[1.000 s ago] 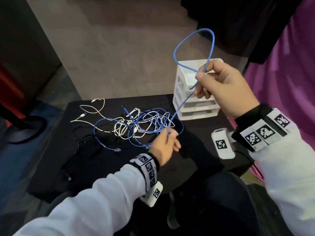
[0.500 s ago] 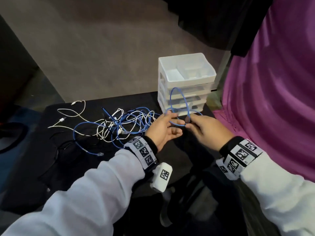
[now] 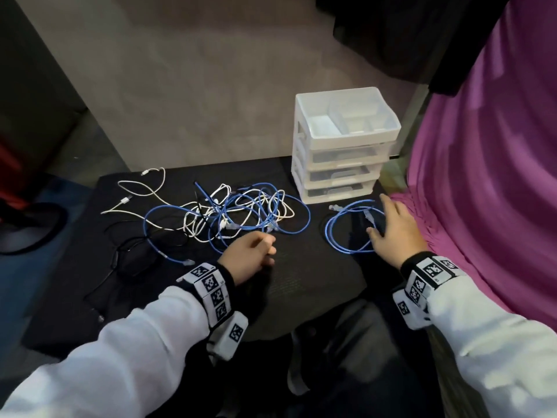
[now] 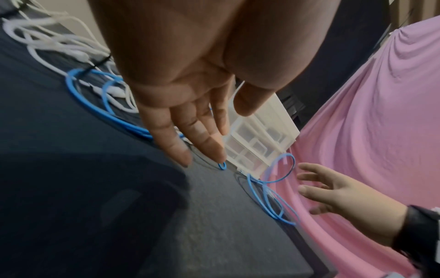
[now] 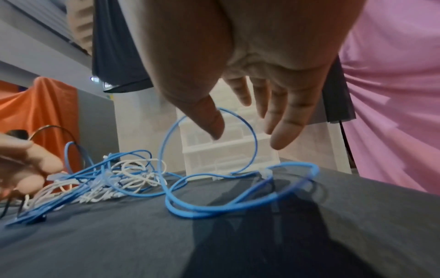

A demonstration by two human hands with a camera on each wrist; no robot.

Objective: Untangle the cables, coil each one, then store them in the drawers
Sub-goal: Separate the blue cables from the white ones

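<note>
Surface point(image 3: 316, 282): covered in dark matt cloth with a fine rough weave. Coiled blue cable point(image 3: 346, 233): smooth plastic jacket, slight sheen, with clear plastic plugs. Tangle of cables point(image 3: 229, 215): blue and white smooth jackets, thin black ones matt. Drawer unit point(image 3: 340, 167): white plastic frame, translucent glossy drawer fronts. Pink drape point(image 3: 482, 176): soft matt cloth, folded. Sleeves point(image 3: 135, 342): white matt fabric.

No readable text, brand or number anywhere. Only black-and-white square code markers on the wristbands point(image 3: 211, 289) and wrist-mounted camera housing point(image 3: 232, 334).
</note>
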